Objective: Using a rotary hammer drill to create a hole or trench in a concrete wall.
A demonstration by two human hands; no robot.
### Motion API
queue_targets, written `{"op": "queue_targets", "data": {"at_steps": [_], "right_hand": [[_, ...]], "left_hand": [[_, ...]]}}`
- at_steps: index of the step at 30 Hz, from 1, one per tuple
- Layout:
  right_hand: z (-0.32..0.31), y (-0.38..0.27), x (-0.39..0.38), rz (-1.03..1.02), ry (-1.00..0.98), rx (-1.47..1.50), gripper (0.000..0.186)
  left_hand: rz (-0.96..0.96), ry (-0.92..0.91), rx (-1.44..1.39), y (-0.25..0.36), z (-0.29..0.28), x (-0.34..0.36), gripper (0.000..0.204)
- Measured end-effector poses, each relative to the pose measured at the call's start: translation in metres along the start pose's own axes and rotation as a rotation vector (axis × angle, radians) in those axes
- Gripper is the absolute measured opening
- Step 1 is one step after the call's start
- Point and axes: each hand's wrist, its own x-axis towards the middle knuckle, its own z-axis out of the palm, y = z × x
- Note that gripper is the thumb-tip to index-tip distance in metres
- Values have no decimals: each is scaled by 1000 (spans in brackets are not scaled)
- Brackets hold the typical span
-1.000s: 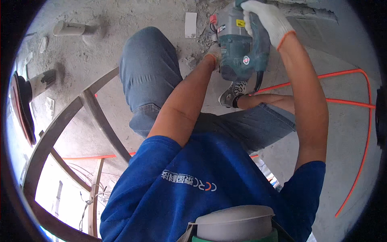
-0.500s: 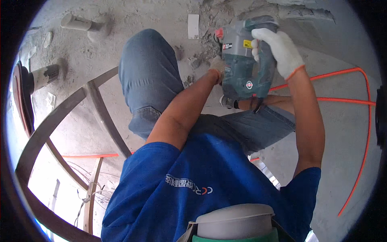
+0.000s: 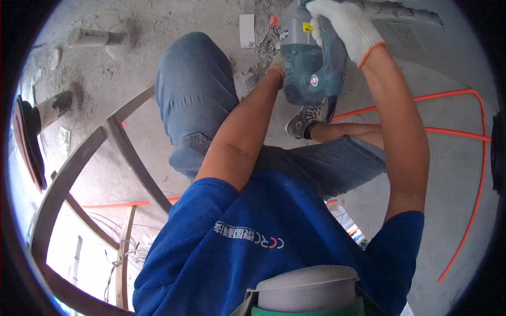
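While your right hand [image 3: 345, 31] clasps the handle [image 3: 334, 68], the power tool [image 3: 301, 79] sits high in view

Your right arm rises from its blue sleeve [image 3: 398, 237] and bends at the elbow, bringing that hand onto the tool from the right, its white glove curled closed over the handle's upper end. Your left arm slants up and across, and your left hand [image 3: 277, 64] is at the tool's left side, partly behind it — too hidden to tell how its fingers stand.

Half a second ago, the tool was lower and farther right, covering most of the shoe [image 3: 299, 125]. Now it has gone up, near its place of a second ago, your right hand rising with it, and more of the shoe shows below.

You have rubble [image 3: 266, 50] and a white card [image 3: 246, 30] just left of the tool, and your left knee [image 3: 195, 68] near your left forearm. A broken concrete edge [image 3: 421, 18] runs to the upper right. Beyond your right arm the concrete floor [image 3: 448, 184] opens out — crossed by an orange hose [image 3: 482, 158]. At far left, the curved frame [image 3: 126, 142] stands well apart from both hands.
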Motion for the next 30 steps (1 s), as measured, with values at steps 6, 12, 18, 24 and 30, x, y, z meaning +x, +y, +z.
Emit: {"op": "queue_targets", "data": {"at_steps": [6, 12, 18, 24, 30], "right_hand": [[-14, -18, 55, -19, -219, -22, 27], [-14, -6, 49, 94, -97, 53, 25], [-6, 32, -25, 99, -27, 30, 26], [-23, 12, -33, 116, -158, -19, 31], [-34, 5, -44, 43, -104, -119, 32]], "left_hand": [[51, 35, -10, -6, -24, 52, 35], [74, 66, 10, -10, -35, 56, 36], [20, 86, 112, -26, -48, 32, 38], [-15, 133, 299, -45, -24, -30, 43], [21, 109, 219, -39, -10, -19, 49]]}}
